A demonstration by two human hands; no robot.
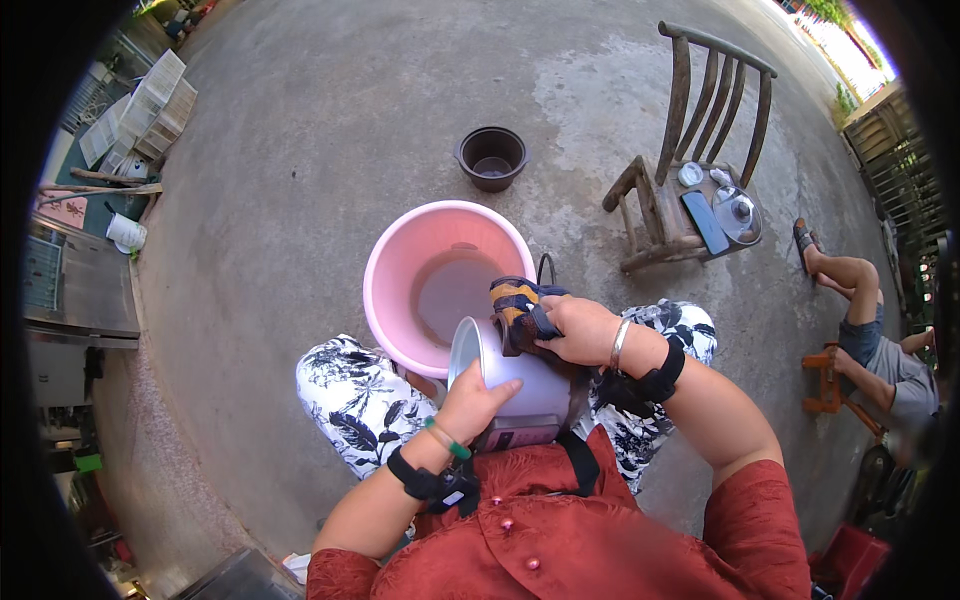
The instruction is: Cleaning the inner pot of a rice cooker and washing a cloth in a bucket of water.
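My left hand (476,401) grips the rim and side of a light purple electric cooker body (525,375), which lies tilted on my lap with its mouth toward a pink plastic basin (377,285). In my right hand (581,330) is a bunched, striped cloth (517,300) in navy, brown and yellow, pressed on the cooker's outer side near its rim. The basin stands on the ground between my knees with cloudy water (457,292) in it. Beyond the basin stands a dark brown inner pot (491,154) with two small handles.
At the right, a wooden chair (649,199) holds a phone (705,221), a glass lid (737,215) and a small clear lid (690,174). Another person (889,367) sits farther right. White crates (154,105) and a metal cabinet (90,277) stand at the left. A black cord (547,262) rises beside the basin.
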